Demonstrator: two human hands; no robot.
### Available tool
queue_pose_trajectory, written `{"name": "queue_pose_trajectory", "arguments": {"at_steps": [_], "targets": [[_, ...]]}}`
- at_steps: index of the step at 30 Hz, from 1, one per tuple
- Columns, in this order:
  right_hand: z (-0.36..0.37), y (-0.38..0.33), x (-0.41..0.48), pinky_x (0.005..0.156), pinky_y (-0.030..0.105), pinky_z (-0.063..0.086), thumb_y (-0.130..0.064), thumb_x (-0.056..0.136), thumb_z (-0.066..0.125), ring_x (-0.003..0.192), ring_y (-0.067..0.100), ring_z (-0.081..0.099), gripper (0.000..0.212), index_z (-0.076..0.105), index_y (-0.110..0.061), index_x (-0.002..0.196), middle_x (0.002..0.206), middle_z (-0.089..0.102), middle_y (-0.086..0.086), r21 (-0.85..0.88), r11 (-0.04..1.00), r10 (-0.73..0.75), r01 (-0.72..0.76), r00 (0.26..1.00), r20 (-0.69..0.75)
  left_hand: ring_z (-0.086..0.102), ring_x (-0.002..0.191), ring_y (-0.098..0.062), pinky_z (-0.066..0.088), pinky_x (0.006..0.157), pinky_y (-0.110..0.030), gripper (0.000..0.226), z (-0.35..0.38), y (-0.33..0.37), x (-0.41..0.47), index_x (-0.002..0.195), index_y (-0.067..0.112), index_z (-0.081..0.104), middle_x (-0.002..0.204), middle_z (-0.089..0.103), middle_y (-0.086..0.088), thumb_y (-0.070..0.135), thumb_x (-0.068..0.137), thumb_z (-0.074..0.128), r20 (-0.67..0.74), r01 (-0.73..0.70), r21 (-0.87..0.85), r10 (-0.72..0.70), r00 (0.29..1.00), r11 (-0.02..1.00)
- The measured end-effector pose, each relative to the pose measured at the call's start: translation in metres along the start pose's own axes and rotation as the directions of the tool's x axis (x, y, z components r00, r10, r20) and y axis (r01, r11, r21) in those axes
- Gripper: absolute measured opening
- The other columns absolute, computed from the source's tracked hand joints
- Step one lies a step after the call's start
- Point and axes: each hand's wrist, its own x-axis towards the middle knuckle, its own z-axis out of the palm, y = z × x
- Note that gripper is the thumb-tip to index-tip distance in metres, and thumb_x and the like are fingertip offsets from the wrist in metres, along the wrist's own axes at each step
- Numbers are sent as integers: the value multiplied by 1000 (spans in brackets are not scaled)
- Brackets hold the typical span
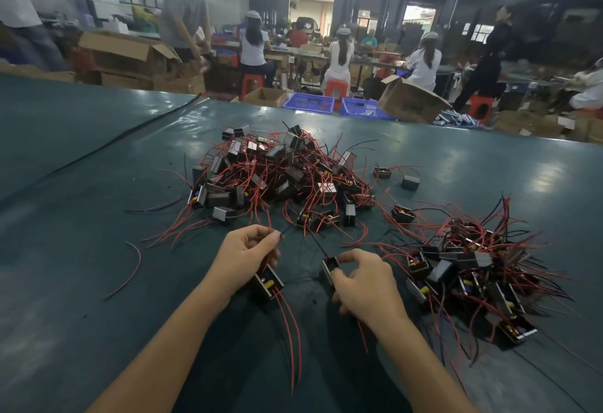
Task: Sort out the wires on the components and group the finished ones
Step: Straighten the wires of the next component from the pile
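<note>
My left hand (245,257) grips a small black component (267,284) whose red wires trail down toward me; its fingertips also pinch a thin black wire. To the right, my right hand (365,285) holds a second component (330,267) with a black wire rising from it. A big tangled pile of components with red wires (280,171) lies beyond both hands at the table's middle. A second pile (470,278) sits to the right of my right hand.
The table is covered in dark green sheeting (98,216). A loose red wire (129,270) lies at the left. Two stray components (396,177) sit right of the big pile. Beyond the far edge are blue crates (308,103), cardboard boxes (409,100) and seated workers.
</note>
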Motion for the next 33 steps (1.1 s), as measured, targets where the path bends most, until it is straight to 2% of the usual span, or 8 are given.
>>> {"name": "queue_pose_trajectory", "arguments": {"at_steps": [3,6,10,13,18,22,28,33], "targets": [[1,-4,0,48,29,53,-12,89,53,49,22,67,44,49,-18,132,69,72,11,143,987,59,-76,991,119,64,58,-11,54,62,-22,5,-1,0,1,93,13,68,66,69,1,15,93,64,-65,-29,-7,29,997,1000],[4,-5,2,42,24,45,-12,90,56,45,22,63,38,54,-17,127,62,69,8,228,970,57,-90,987,149,67,63,-13,56,69,-26,24,-1,-1,2,111,23,59,72,70,1,19,89,69,-111,-94,93,104,988,991],[5,-1,2,52,10,39,-23,87,68,42,5,48,19,66,-18,105,40,49,-11,88,980,-165,178,977,-133,68,63,-13,55,69,-24,60,3,-4,-1,135,35,38,74,70,1,21,87,71,-137,-192,174,217,966,966],[6,1,1,61,9,39,-21,86,71,59,3,55,16,67,-17,101,58,56,-13,28,947,-296,320,903,-310,68,61,-14,54,64,-20,74,7,-4,-3,146,34,28,75,71,2,19,87,72,-148,-228,154,250,957,962],[14,9,3,83,20,50,-16,89,68,94,6,59,25,66,-14,114,104,62,-6,21,930,-356,367,914,-196,69,61,-14,53,64,-16,62,8,-3,-4,145,28,35,82,75,3,18,92,66,-100,-289,205,314,944,935],[17,9,0,86,29,51,-14,92,63,101,10,58,20,68,-16,110,101,63,-11,-6,921,-387,390,910,-149,71,61,-10,55,60,-17,54,8,-3,-6,139,35,38,83,75,7,21,93,63,-94,-326,239,356,930,915],[16,8,-1,69,7,44,-11,89,67,82,-1,61,14,69,-24,94,86,66,-16,83,921,-365,380,919,-151,70,69,-8,60,60,-28,11,10,0,-7,92,30,64,89,71,3,19,92,64,-109,-377,260,415,903,889],[18,4,-4,64,10,45,-13,91,66,73,-2,61,17,64,-27,102,76,65,-10,218,910,-323,353,932,-165,59,100,-7,48,86,-18,10,10,1,-8,96,14,74,121,60,0,17,88,70,-112,-456,554,605,788,696]]}}
